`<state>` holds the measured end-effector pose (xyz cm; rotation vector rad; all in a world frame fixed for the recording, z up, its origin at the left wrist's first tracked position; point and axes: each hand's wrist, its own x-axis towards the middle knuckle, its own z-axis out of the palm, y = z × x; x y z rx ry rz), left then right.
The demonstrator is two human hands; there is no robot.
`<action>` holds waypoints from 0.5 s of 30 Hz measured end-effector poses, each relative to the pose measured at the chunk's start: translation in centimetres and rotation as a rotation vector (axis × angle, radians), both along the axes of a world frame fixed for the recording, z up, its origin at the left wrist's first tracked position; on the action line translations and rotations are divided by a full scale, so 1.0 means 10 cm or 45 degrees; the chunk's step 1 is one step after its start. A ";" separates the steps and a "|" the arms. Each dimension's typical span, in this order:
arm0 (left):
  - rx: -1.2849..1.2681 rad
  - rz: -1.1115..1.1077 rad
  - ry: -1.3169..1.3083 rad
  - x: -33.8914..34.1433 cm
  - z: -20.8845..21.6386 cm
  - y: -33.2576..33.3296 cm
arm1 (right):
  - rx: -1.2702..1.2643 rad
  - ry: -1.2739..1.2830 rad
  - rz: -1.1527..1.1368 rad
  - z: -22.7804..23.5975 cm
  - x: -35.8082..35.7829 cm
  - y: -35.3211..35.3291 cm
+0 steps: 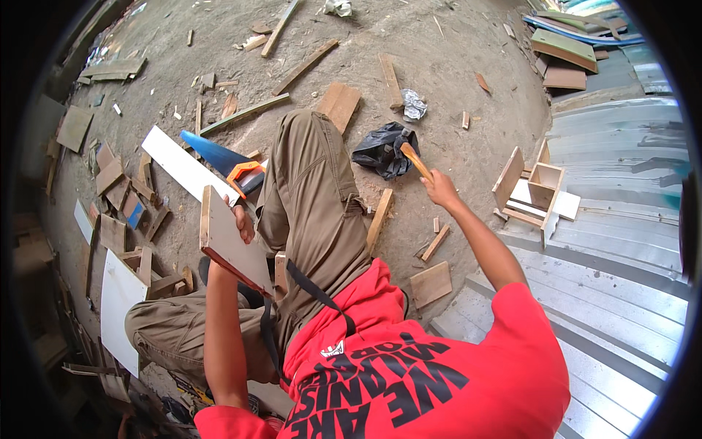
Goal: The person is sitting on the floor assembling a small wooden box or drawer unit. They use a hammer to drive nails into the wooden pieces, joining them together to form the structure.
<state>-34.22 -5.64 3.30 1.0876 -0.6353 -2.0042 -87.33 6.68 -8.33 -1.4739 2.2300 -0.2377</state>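
Observation:
My left hand [243,224] grips a wooden board [232,238] with a pale face, tilted up on edge beside my left leg. Part of that hand is hidden behind the board. Held out to the right, my right hand [440,188] is closed around the wooden handle of a hammer [417,161]. The hammer's head is hard to make out against a black plastic bag [384,151] on the ground. Just beyond the board lies a handsaw [219,159] with a blue blade and orange-black handle, across a long white board [175,162].
Wood offcuts [117,183] lie scattered on the dirt ground at left. Right of me, a small wooden box frame [537,189] stands on corrugated metal sheets [614,249]. A wood strip [379,219] and a square wood piece [431,284] lie near my right leg. Crumpled foil [414,104] is beyond the bag.

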 end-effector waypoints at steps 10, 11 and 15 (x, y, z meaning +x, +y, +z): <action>-0.134 -0.192 -0.072 -0.40 0.31 -0.36 | -0.252 0.027 -0.566 -0.96 0.90 0.02; -0.120 -0.147 -0.030 -0.42 0.23 -0.37 | -0.244 -0.005 -0.614 -1.00 0.93 0.01; -0.087 -0.125 0.018 -0.42 0.05 -0.42 | -0.221 -0.089 -0.702 -1.11 0.96 -0.03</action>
